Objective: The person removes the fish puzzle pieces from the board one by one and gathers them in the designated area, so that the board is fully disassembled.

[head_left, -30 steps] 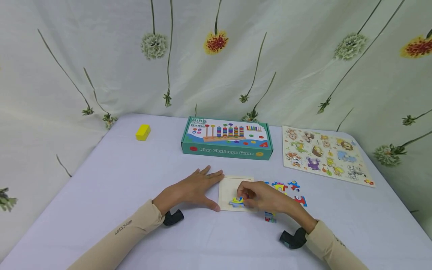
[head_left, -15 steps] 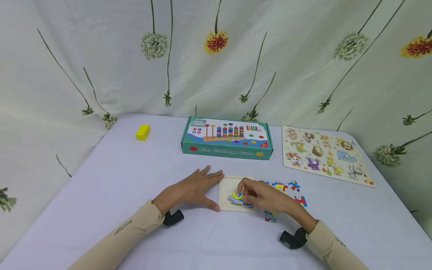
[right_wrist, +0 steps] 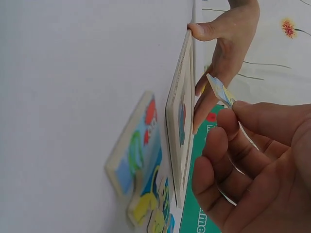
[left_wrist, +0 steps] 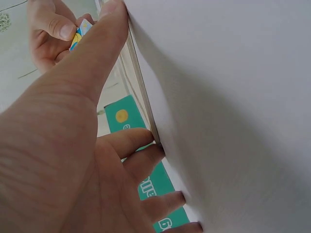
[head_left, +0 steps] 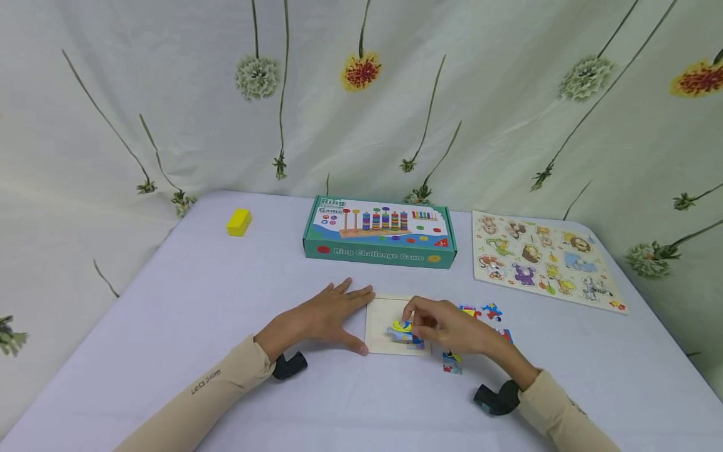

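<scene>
My right hand point(head_left: 446, 326) pinches a blue and yellow jigsaw piece point(right_wrist: 220, 91) between thumb and fingers, tilted and raised above a shallow wooden puzzle tray point(head_left: 380, 314). Another jigsaw piece point(right_wrist: 182, 121) lies inside the tray, in its near right corner, partly hidden in the head view by the held piece. My left hand point(head_left: 324, 317) rests with spread fingers at the tray's left side, the thumb and fingertips touching its edge. Loose jigsaw pieces point(head_left: 452, 362) lie right of the tray, some hidden behind my right hand.
A green Ring Challenge Game box point(head_left: 380, 232) stands behind the tray. At the back right lies an animal puzzle board point(head_left: 548, 260). A yellow block point(head_left: 239, 222) sits at the back left. Floral cloth point(head_left: 497, 125) hangs behind the table.
My right hand has shifted slightly right and up with the held piece, which is now more tilted. A piece in the tray's near right corner has come into sight. The left hand stays put.
</scene>
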A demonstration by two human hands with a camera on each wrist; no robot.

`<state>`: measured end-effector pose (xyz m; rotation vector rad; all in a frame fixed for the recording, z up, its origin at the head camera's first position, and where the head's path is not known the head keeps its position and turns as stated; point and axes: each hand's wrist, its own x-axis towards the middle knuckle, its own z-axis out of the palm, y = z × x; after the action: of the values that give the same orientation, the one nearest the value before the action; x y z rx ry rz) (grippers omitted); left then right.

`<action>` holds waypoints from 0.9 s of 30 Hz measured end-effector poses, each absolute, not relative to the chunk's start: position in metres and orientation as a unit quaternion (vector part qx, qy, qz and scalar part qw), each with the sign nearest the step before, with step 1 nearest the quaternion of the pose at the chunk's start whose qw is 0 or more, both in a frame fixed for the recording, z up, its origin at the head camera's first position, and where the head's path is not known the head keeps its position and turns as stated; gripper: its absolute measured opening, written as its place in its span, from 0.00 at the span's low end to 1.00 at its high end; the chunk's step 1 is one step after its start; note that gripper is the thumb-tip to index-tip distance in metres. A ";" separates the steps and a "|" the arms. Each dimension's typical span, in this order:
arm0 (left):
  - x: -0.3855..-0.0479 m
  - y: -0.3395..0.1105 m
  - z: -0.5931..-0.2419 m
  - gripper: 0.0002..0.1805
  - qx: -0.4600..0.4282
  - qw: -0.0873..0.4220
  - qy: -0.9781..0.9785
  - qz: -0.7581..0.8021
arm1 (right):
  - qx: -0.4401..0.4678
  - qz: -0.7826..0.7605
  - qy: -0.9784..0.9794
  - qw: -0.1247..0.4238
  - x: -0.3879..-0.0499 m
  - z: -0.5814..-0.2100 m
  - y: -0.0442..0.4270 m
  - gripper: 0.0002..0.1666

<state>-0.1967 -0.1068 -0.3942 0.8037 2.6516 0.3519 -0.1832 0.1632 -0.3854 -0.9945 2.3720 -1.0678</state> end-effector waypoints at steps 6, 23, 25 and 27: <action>-0.196 -0.106 -0.394 0.58 0.284 0.174 0.935 0.121 | -0.341 -0.388 0.835 0.187 -0.182 -0.379 0.174 0.09; -0.194 -0.107 -0.392 0.58 0.280 0.171 0.935 0.131 | -0.296 -0.424 0.831 0.204 -0.171 -0.378 0.224 0.11; -0.194 -0.107 -0.392 0.58 0.280 0.170 0.936 0.132 | -0.294 -0.422 0.833 0.204 -0.170 -0.378 0.229 0.11; -0.194 -0.107 -0.392 0.58 0.280 0.170 0.936 0.131 | -0.292 -0.421 0.834 0.205 -0.169 -0.379 0.234 0.11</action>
<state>-0.1941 -0.1066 -0.3924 0.7951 2.6590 0.3728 -0.1691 0.2340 -0.3785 -0.8148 2.3250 -1.1749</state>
